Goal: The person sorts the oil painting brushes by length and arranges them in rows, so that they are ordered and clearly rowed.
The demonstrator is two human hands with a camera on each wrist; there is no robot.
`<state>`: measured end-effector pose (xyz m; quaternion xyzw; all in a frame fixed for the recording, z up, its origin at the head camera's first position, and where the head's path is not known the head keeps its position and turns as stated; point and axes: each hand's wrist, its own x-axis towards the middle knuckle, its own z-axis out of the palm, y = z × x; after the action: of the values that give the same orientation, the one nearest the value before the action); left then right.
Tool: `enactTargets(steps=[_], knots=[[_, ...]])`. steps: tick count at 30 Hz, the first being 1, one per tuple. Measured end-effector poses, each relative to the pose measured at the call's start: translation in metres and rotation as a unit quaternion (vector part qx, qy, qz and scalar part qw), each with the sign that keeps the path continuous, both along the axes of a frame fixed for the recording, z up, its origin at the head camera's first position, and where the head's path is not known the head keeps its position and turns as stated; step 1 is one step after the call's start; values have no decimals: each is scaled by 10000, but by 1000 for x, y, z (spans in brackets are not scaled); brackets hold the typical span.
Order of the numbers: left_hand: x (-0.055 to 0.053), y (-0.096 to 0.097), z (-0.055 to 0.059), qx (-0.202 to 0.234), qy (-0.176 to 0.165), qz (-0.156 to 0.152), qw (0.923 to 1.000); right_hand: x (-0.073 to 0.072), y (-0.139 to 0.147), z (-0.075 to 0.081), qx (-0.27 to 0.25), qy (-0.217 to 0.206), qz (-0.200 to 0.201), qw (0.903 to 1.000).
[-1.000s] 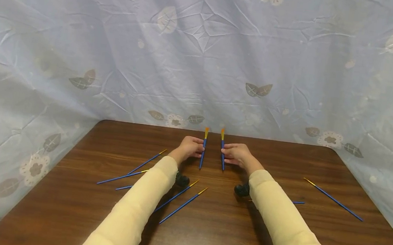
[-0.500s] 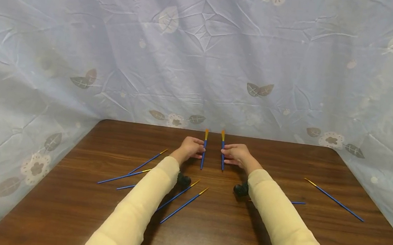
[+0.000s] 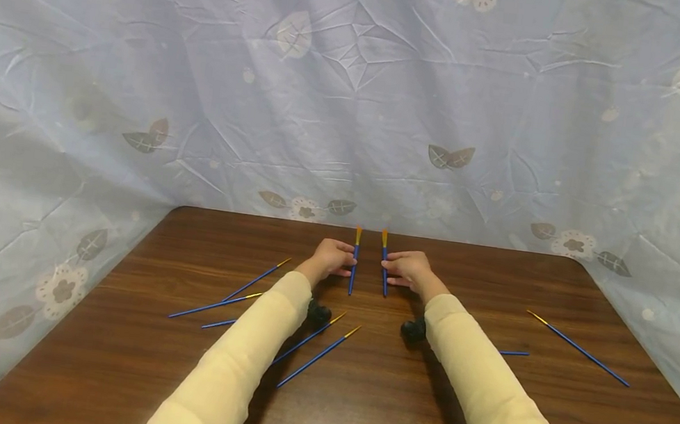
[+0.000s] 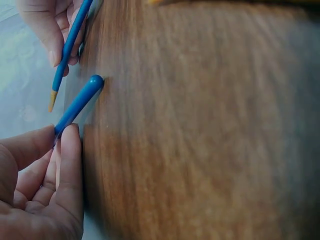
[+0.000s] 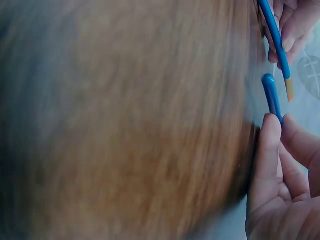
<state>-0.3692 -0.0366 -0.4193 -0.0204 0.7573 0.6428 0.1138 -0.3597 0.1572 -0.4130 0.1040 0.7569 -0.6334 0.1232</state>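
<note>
— Since the left hand (image 3: 330,256) is pinching a wide brush (image 4: 79,105) and the right hand (image 3: 412,269) is pinching a second wide brush (image 5: 272,96), I'm calling the grip done on that pair.

— Copy. Where are they sitting?

— Near the back edge of the table (image 3: 394,400), side by side, bristles pointing away from the person, narrow gap between. Hands are facing each other, not touching. Both wrist views are showing thumb and fingertips on the handles.

— Brushes touching the wood?

— Can't tell. Butt ends are showing, contact isn't.

— What's left?

— Loose ones, I'm guessing. Three thin brushes (image 3: 216,305) are lying outside the left sleeve (image 3: 221,370), one partly hidden by it. Two more thin brushes (image 3: 319,356) are lying inside it, roughly parallel. Over right, one handle end (image 3: 514,353) is poking out from behind the right sleeve (image 3: 484,382); a lone thin brush (image 3: 579,348) is lying farther out, fully visible.

— So seven unheld?

— Seven I'm seeing. Sleeves are hiding parts, so I'm not swearing to it.

— Progress?

— I'm reading it as early: two in fingers, neither released, the rest lying at mixed angles.
</note>
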Motion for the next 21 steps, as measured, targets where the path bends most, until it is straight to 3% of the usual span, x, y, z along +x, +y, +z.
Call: enactTargets(steps=[10,21], knots=[[0,3,0,-246,66,133,9996,4,-8,2,244,127,-262,9993],[-2,4,-3,-261,84,120,9996,-2,-12,-4,888,257,-204,9955]])
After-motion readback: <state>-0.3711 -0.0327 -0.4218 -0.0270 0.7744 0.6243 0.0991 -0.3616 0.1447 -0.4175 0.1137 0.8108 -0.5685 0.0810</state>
